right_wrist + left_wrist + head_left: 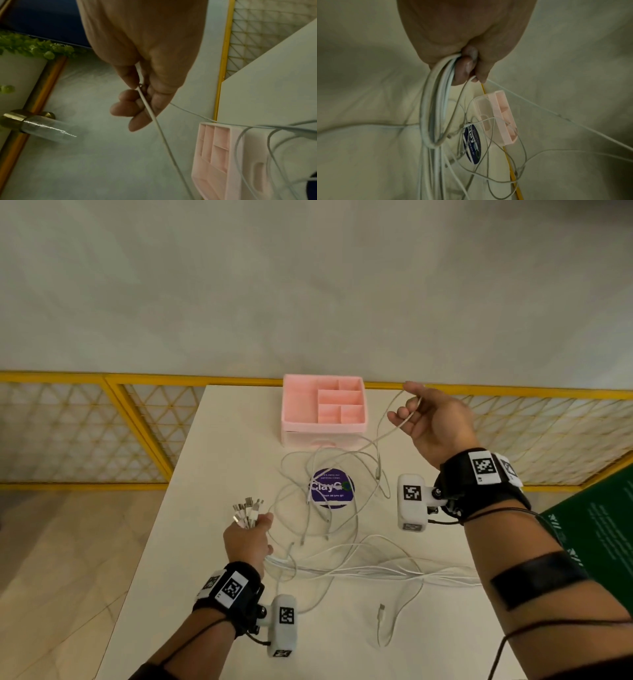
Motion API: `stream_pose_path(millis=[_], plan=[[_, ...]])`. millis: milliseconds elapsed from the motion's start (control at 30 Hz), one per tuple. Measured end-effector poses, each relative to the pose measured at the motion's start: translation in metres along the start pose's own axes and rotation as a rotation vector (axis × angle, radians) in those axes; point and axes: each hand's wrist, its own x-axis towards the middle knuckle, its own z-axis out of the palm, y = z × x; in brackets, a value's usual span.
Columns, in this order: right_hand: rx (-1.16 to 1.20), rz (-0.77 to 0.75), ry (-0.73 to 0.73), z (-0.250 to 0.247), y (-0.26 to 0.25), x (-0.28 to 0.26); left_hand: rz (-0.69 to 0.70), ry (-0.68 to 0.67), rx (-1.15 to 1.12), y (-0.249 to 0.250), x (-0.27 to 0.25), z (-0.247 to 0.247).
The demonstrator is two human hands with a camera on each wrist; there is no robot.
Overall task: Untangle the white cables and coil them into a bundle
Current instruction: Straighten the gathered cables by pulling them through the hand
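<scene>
While left hand (pixel 247 539) clamps gathered plug ends (pixel 247 510), right hand (pixel 432 419) pinches one white cable (pixel 394 429), slanting down-left toward tangle (pixel 329 508).

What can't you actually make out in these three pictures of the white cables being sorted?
- Head view: the small print on the round purple sticker is too small and crossed by the thin white cables.
- Head view: how many cable ends the left hand grips; the plugs overlap.
- Right wrist view: where the single cable in the right hand ends; the frame's edge cuts it off.
- Left wrist view: the pink plastic divided organiser box is blurred.
</scene>
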Motion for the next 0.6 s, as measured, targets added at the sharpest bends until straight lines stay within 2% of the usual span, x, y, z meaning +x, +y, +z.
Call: stream_pose_path(millis=[133,200,267,333,433,533,567,600], plan=[[-0.154,0.022,-0.069,-0.004,-0.005,-0.006,-0.005,-0.002,0.009,-0.001,-0.001,-0.002],[-0.152,-0.069,-0.135,-0.004,-0.011,-0.008,-0.027,0.011,-0.002,-0.001,0.001,-0.003],[-0.084,-0.178,-0.12,-0.006,-0.018,-0.006,-0.044,0.003,-0.018,0.001,0.0,-0.003],[-0.008,-0.247,-0.002,-0.012,-0.022,0.0,-0.043,-0.046,-0.057,0.005,-0.007,-0.002],[0.05,-0.29,0.308,-0.036,-0.024,0.013,-0.011,-0.194,-0.121,0.018,-0.019,0.0],[0.001,-0.175,0.613,-0.088,-0.017,0.022,0.045,-0.326,-0.151,0.032,-0.03,0.004],[-0.201,-0.104,0.663,-0.106,-0.013,0.023,0.06,-0.343,-0.159,0.037,-0.032,0.005],[-0.637,0.012,0.641,-0.123,-0.007,0.021,0.072,-0.351,-0.169,0.041,-0.035,0.007]])
